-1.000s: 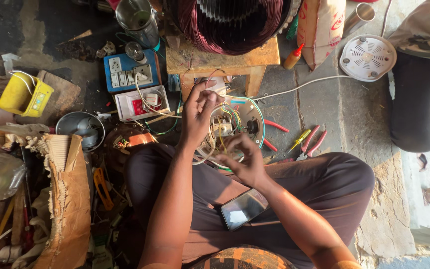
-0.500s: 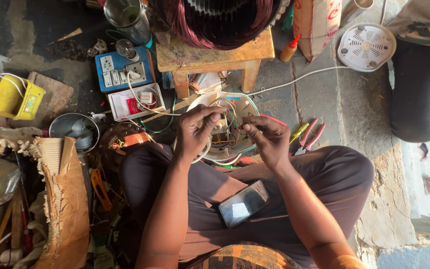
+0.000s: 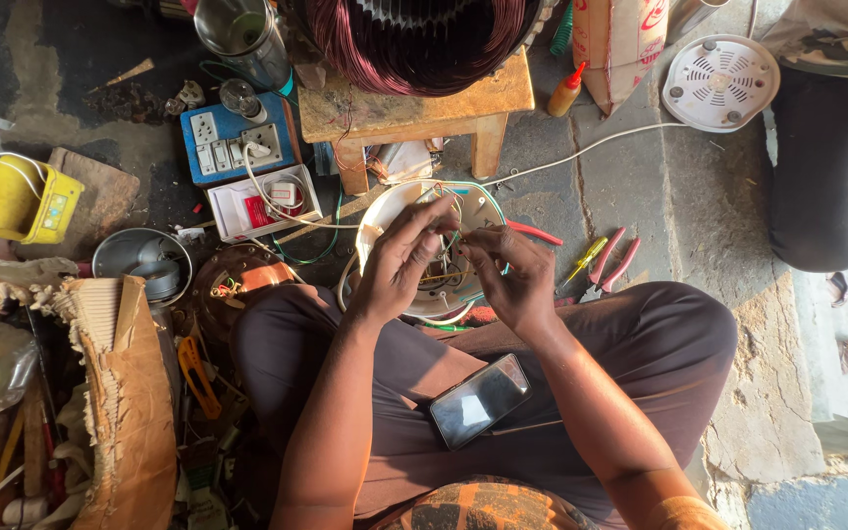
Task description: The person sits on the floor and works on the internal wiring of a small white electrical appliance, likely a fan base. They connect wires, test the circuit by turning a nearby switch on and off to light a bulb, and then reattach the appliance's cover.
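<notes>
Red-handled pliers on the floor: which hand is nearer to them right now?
Right. The right hand works just left of the red-handled pliers, apart from them; the left hand sits farther away, across the round white housing.

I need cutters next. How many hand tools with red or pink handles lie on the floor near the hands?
2: red-handled pliers just beyond the right hand, partly hidden, and pink-handled pliers further right beside a yellow screwdriver. Others may be hidden in the clutter.

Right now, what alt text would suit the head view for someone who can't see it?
Both hands, left hand and right hand, work on wires inside a round white housing. A phone lies on the person's lap; pliers lie nearby.
</notes>
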